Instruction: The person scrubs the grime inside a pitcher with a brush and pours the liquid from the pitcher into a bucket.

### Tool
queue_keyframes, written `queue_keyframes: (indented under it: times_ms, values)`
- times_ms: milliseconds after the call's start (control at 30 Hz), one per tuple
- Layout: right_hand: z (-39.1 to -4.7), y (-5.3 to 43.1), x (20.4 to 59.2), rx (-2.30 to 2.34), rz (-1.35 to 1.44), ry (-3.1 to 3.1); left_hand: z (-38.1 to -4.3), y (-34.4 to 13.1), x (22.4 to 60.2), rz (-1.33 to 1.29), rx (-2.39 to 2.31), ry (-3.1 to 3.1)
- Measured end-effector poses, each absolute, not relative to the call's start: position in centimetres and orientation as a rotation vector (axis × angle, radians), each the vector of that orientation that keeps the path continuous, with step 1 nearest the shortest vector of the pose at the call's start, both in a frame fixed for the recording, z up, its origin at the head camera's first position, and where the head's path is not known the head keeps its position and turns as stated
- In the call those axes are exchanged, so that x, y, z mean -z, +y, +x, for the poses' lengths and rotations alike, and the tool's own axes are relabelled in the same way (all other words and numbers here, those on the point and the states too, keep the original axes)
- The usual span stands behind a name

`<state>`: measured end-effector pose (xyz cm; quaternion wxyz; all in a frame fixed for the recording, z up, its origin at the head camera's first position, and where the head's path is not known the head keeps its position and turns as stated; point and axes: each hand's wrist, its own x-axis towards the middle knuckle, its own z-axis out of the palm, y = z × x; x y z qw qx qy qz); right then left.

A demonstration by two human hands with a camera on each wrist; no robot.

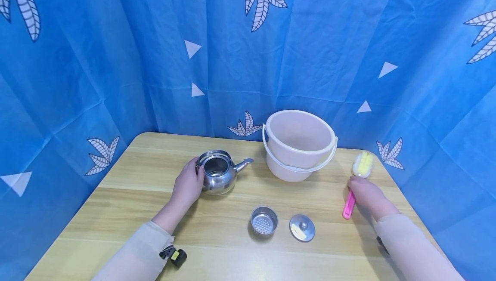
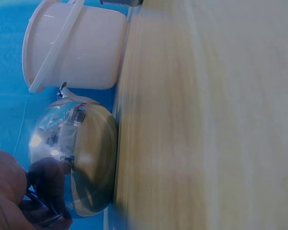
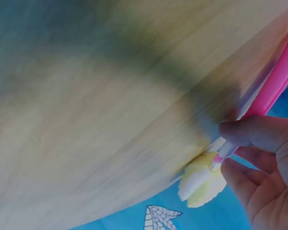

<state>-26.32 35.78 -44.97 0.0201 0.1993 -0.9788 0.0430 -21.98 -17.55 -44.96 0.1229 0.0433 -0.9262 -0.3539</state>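
Observation:
A shiny steel teapot (image 1: 221, 185) without its lid stands left of centre, its spout pointing right toward the bucket. My left hand (image 1: 188, 182) grips it by the dark handle at the left of its open top. In the left wrist view the fingers (image 2: 9, 179) curl at that handle, beside the round body. At the right of the table, my right hand (image 1: 366, 192) pinches a sponge bottle brush by the neck between thumb and fingers. The brush has a pink handle (image 1: 349, 205) and a yellow and white sponge head (image 1: 363, 165), which points to the back.
A white bucket (image 1: 296, 167) with its bail hanging at the front stands at the back, between the hands. Nearer me on the wooden table (image 1: 217, 233) are a small steel strainer cup (image 1: 264, 222) and a round steel lid (image 1: 302, 228) with a knob. Blue curtain surrounds the table.

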Motion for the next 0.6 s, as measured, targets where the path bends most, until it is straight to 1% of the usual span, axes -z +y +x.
queue_keyframes:
  times_ms: [333, 600]
  values:
    - [-26.55, 35.96, 45.23, -0.096, 0.652, -3.040, -22.10, -17.51, 45.02, 0.116, 1.030, -2.697]
    - [-26.54, 35.72, 44.73, -0.122, 0.638, -3.068, -22.12, -17.59, 45.10, 0.121, 1.027, -2.701]
